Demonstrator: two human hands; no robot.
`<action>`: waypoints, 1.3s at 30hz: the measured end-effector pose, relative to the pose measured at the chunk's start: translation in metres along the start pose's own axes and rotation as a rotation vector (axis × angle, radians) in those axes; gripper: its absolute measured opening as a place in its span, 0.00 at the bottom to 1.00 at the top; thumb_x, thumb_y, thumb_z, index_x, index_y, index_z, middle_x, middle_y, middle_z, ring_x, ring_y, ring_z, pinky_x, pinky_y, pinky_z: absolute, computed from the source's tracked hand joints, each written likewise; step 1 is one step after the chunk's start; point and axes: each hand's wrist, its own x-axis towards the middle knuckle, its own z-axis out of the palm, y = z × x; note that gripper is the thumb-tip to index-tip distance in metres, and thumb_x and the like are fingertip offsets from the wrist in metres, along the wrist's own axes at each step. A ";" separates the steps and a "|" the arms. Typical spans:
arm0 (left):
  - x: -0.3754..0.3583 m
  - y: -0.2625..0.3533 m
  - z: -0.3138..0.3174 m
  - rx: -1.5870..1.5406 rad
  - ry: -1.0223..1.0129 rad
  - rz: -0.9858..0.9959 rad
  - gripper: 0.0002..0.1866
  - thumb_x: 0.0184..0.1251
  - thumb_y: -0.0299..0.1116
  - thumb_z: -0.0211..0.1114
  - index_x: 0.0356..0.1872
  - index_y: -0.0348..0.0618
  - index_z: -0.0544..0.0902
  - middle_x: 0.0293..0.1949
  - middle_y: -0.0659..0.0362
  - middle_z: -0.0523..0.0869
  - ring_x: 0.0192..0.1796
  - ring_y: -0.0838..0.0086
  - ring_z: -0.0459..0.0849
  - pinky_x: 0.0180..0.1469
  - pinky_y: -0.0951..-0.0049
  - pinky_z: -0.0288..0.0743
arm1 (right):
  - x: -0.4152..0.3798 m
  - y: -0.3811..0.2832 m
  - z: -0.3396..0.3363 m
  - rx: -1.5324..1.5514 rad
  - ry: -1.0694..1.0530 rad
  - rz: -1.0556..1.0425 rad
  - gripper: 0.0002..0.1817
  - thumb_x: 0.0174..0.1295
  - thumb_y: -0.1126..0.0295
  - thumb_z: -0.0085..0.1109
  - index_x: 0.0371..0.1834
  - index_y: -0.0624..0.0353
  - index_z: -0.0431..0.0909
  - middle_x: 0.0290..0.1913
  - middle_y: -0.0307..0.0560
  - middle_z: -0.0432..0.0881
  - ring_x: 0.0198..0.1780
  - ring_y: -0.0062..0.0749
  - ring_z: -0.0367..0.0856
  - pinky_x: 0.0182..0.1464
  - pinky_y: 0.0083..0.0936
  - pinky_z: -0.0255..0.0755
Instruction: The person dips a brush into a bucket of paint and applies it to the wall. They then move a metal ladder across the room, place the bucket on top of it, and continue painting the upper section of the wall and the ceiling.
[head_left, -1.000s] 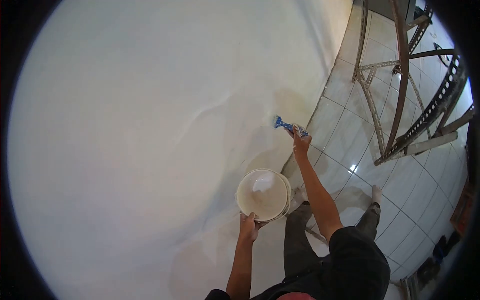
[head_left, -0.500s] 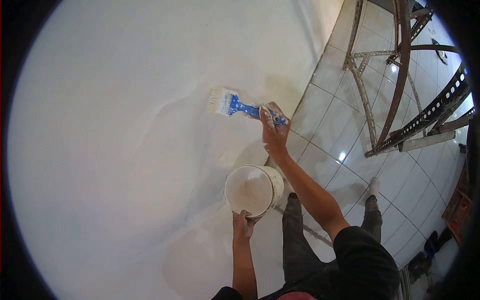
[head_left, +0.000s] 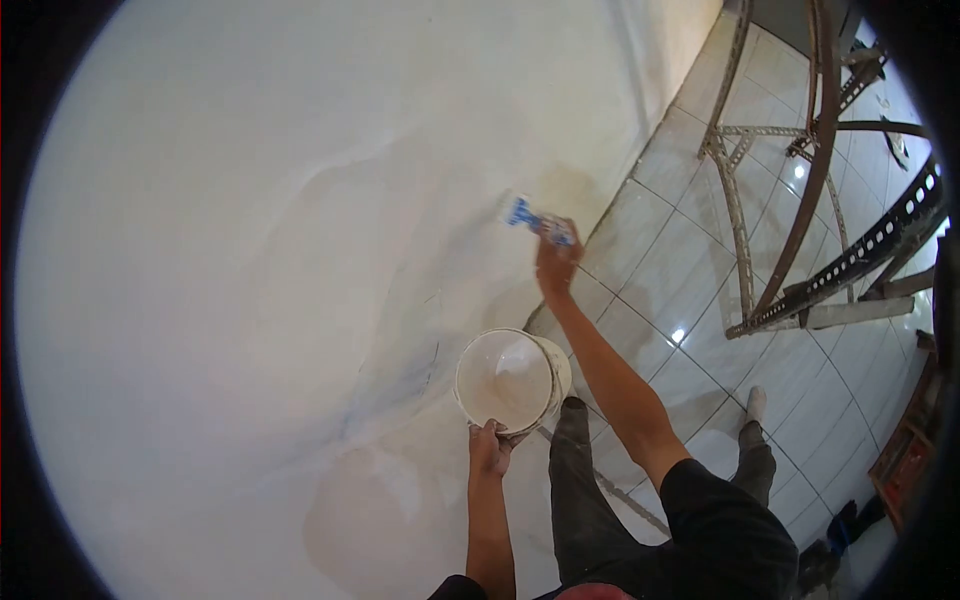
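Observation:
My right hand (head_left: 559, 262) is closed round the blue handle of a paintbrush (head_left: 522, 213), which is blurred by motion. Its bristles point left toward the white wall (head_left: 300, 230), near the wall's lower edge. With my left hand (head_left: 490, 447) I grip the near rim of a white bucket (head_left: 562, 372), thumb over the edge and fingers underneath. The bucket is tilted so its mouth faces me, and a pale, whitish inside shows. Damp-looking darker patches mark the wall around the brush and left of the bucket.
Grey floor tiles (head_left: 690, 250) meet the wall along a slanting edge. A rusty metal frame with perforated bars (head_left: 740, 220) stands on the tiles at the upper right. A reddish-brown wooden object (head_left: 905, 455) lies at the far right. My feet are on the floor below the bucket.
The paintbrush has swept right along the wall toward the floor edge and turned, with my right hand shifting slightly right. My left hand still holds the bucket in nearly the same place.

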 end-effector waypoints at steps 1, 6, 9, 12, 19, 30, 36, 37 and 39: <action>-0.006 -0.008 0.008 0.053 0.040 0.008 0.14 0.58 0.20 0.44 0.46 0.36 0.57 0.46 0.43 0.70 0.44 0.49 0.79 0.45 0.45 0.80 | 0.002 -0.019 0.004 -0.036 -0.018 -0.041 0.03 0.61 0.76 0.53 0.33 0.64 0.74 0.30 0.39 0.77 0.33 0.17 0.74 0.35 0.15 0.68; 0.008 -0.022 0.001 0.069 -0.030 0.017 0.14 0.57 0.20 0.46 0.45 0.40 0.58 0.45 0.45 0.72 0.43 0.51 0.80 0.42 0.46 0.81 | 0.002 -0.099 0.020 0.216 -0.118 0.174 0.05 0.60 0.74 0.56 0.34 0.65 0.72 0.29 0.38 0.75 0.32 0.17 0.71 0.35 0.16 0.67; 0.030 -0.034 -0.006 0.044 0.032 0.021 0.13 0.58 0.21 0.47 0.44 0.39 0.60 0.43 0.46 0.73 0.42 0.53 0.81 0.39 0.49 0.82 | -0.002 -0.064 0.011 0.245 -0.192 0.089 0.06 0.60 0.74 0.56 0.34 0.65 0.72 0.30 0.39 0.76 0.33 0.15 0.71 0.37 0.15 0.67; 0.063 -0.076 -0.018 -0.011 0.033 -0.013 0.11 0.58 0.22 0.48 0.43 0.39 0.61 0.41 0.47 0.74 0.41 0.55 0.81 0.36 0.53 0.83 | -0.015 0.015 -0.016 -0.291 -0.169 -0.253 0.06 0.62 0.74 0.55 0.35 0.66 0.73 0.32 0.41 0.78 0.35 0.17 0.75 0.40 0.16 0.69; 0.155 -0.183 -0.027 -0.190 0.112 -0.003 0.14 0.61 0.24 0.50 0.47 0.40 0.62 0.43 0.49 0.73 0.40 0.59 0.80 0.35 0.57 0.83 | -0.042 0.138 -0.088 0.126 -0.046 0.117 0.09 0.65 0.73 0.49 0.40 0.68 0.73 0.33 0.44 0.78 0.34 0.24 0.78 0.39 0.20 0.72; 0.186 -0.289 -0.003 -0.239 0.298 -0.079 0.26 0.62 0.24 0.46 0.61 0.50 0.51 0.58 0.52 0.64 0.50 0.61 0.75 0.32 0.64 0.77 | -0.068 -0.012 -0.020 0.446 -0.428 0.199 0.14 0.66 0.69 0.48 0.49 0.68 0.71 0.48 0.52 0.75 0.45 0.28 0.74 0.46 0.25 0.68; 0.218 -0.313 -0.006 -0.216 0.212 -0.071 0.30 0.62 0.26 0.47 0.64 0.50 0.48 0.58 0.48 0.63 0.54 0.54 0.73 0.44 0.49 0.79 | -0.085 0.098 -0.043 -0.329 -0.359 -0.472 0.10 0.65 0.70 0.50 0.44 0.66 0.74 0.37 0.48 0.80 0.35 0.26 0.79 0.40 0.20 0.70; 0.222 -0.313 -0.007 -0.220 0.217 -0.075 0.30 0.62 0.26 0.47 0.64 0.50 0.48 0.58 0.48 0.63 0.54 0.54 0.73 0.44 0.49 0.79 | -0.093 0.106 -0.051 0.074 -0.420 -0.006 0.10 0.65 0.70 0.50 0.44 0.66 0.74 0.38 0.48 0.80 0.37 0.25 0.79 0.39 0.20 0.70; 0.227 -0.313 -0.011 -0.202 0.187 -0.172 0.30 0.62 0.27 0.47 0.64 0.52 0.47 0.59 0.49 0.63 0.55 0.54 0.73 0.45 0.49 0.78 | -0.098 0.137 -0.078 0.108 -0.391 0.142 0.11 0.65 0.69 0.51 0.46 0.66 0.72 0.39 0.49 0.79 0.38 0.25 0.79 0.38 0.19 0.70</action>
